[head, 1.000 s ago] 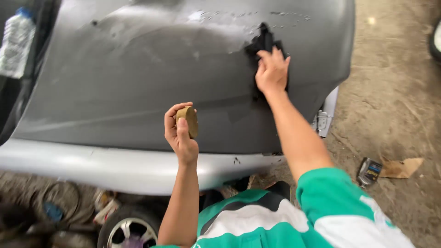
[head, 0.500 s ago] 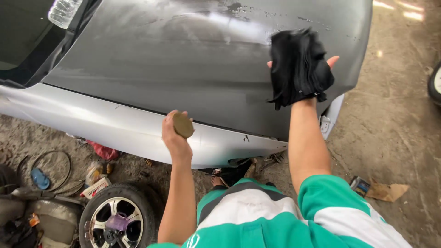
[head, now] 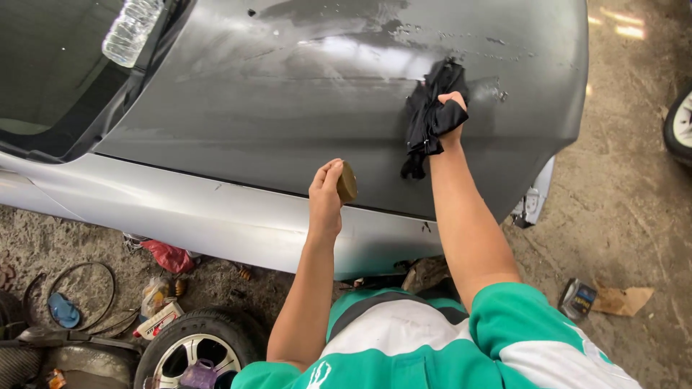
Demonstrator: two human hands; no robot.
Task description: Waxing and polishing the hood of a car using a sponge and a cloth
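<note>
A dull grey car hood [head: 288, 108] fills the upper view, wet in patches near its far edge. My right hand [head: 453, 108] grips a black cloth [head: 430, 119] and presses it on the hood's right part. My left hand [head: 326, 194] holds a small round tan sanding pad [head: 347, 181] just above the hood's near edge, over the silver fender [head: 216, 216]. My arms reach out from green and white sleeves.
A clear plastic water bottle [head: 132, 30] lies at the windscreen base, top left. On the dirt floor lie a wheel [head: 194, 353], litter [head: 158, 310], a small can [head: 578, 299], cardboard [head: 623, 299]. Another tyre [head: 679, 126] shows at the right edge.
My right hand lifted the black cloth off the hood, then set it down again on the wet right part. My left hand stayed put with the pad. The view shifted left.
</note>
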